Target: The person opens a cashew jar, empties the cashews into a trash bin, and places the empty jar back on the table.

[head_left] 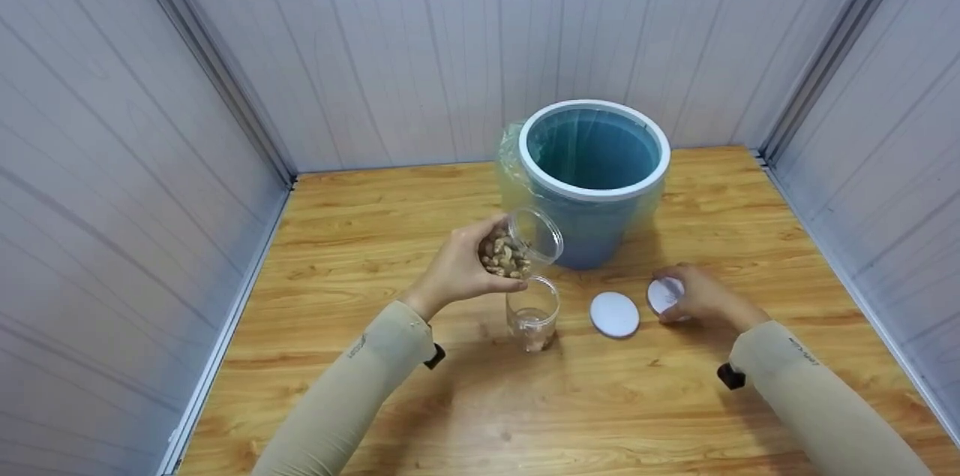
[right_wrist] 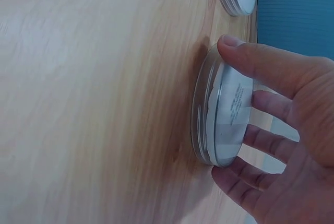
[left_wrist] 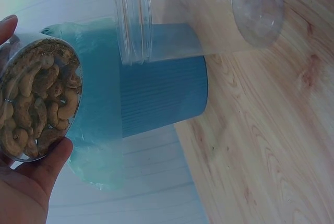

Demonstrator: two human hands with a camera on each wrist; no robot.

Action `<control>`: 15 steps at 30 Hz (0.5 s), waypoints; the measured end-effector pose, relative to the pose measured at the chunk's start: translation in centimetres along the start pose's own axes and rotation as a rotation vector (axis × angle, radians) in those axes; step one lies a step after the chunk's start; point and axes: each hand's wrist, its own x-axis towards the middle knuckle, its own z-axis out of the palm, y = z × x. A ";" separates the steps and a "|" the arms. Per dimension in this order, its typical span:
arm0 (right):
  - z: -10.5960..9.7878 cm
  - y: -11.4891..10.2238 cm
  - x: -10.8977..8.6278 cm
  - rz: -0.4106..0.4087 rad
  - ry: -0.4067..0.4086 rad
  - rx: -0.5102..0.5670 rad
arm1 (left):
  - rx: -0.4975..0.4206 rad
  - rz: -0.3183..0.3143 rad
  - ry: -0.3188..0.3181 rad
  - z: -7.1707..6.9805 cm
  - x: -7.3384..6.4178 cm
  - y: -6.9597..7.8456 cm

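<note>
My left hand grips a clear plastic jar, tilted with its mouth toward the right. Cashews lie inside it, against its base; the left wrist view shows the cashews through the bottom. Just below stands a second clear jar, upright and uncapped on the table. Farther right, my right hand holds a round lid by its rim, thumb on one side and fingers on the other. Print shows on its white face. Another white lid lies flat between the standing jar and the right hand.
Behind the hands stands a blue bin with a white rim and a translucent green liner. Pale panel walls enclose the wooden tabletop at the back and both sides.
</note>
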 end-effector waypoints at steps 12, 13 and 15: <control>0.0 0.0 0.0 -0.024 -0.006 -0.032 | -0.023 -0.018 0.007 -0.1 -0.2 0.0; 0.0 0.1 0.0 -0.031 -0.005 -0.034 | -0.026 -0.019 0.007 -0.1 -0.1 -0.1; 0.0 0.1 0.1 -0.047 -0.003 -0.041 | -0.031 -0.022 0.004 -0.1 -0.1 -0.1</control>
